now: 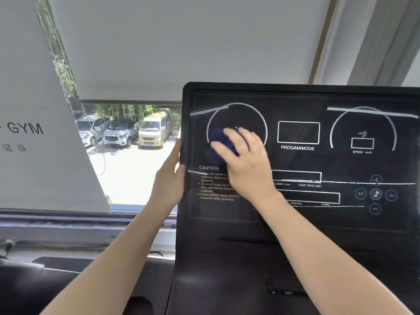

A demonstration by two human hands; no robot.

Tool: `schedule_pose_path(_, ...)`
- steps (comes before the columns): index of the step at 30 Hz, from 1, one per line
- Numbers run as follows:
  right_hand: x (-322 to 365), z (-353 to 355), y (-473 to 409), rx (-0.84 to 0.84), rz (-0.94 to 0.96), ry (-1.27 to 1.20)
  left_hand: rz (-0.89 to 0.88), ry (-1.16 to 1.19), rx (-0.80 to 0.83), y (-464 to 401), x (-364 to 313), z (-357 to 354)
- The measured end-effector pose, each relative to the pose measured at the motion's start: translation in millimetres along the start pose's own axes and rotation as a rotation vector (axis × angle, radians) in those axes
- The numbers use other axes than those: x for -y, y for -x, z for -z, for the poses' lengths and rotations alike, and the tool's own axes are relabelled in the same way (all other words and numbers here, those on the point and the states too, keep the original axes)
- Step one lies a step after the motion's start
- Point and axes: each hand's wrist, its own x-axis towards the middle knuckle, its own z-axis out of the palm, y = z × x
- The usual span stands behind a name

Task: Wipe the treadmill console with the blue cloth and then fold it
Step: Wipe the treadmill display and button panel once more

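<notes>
The black treadmill console (300, 105) fills the right half of the view, with white dials, boxes and a CAUTION text on its glossy face. My right hand (244, 155) presses the bunched dark blue cloth (217, 145) flat against the left dial; the cloth is mostly hidden under my fingers. My left hand (171, 176) grips the console's left edge, thumb on the front face.
A window (127, 155) behind the console looks out on parked cars, with a white roller blind (181, 42) above. A white GYM sign panel (34, 133) leans at the left. A dark phone-like object (286, 289) lies on the lower console shelf.
</notes>
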Motion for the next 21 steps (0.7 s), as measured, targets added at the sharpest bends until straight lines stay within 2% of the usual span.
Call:
schedule_pose_path(4, -27.5, 7.5, -5.2, -0.132, -0.289, 0.078, 0.018, 0.029, 0.041, -2.0, -3.3, 5.9)
schedule_pose_path(7, -4.7, -0.5, -1.9, -0.163, -0.378, 0.111, 0.021, 0.086, 0.043, -3.6, -6.7, 8.4)
schedule_pose_path(9, 21.6, -6.8, 9.4, -0.14, -0.308, 0.071, 0.003, 0.089, 0.026, -2.6, -5.1, 7.3)
schedule_pose_path(12, 51.2, -9.6, 40.4, -0.007, -0.073, 0.006, -0.033, 0.051, 0.009, -0.4, -2.2, 3.3)
schedule_pose_path(16, 34.2, 1.0, 53.7, 0.119, 0.13, 0.011, -0.041, -0.064, 0.021, 4.7, -8.8, -9.0)
schedule_pose_path(18, 7.4, 11.5, 43.5, 0.096, 0.089, 0.065, -0.055, -0.083, 0.018, 6.2, -9.5, -12.9)
schedule_pose_path(21, -36.1, 29.5, 29.6, 0.018, -0.139, 0.145, -0.041, -0.097, 0.046, 3.5, -5.3, -9.2)
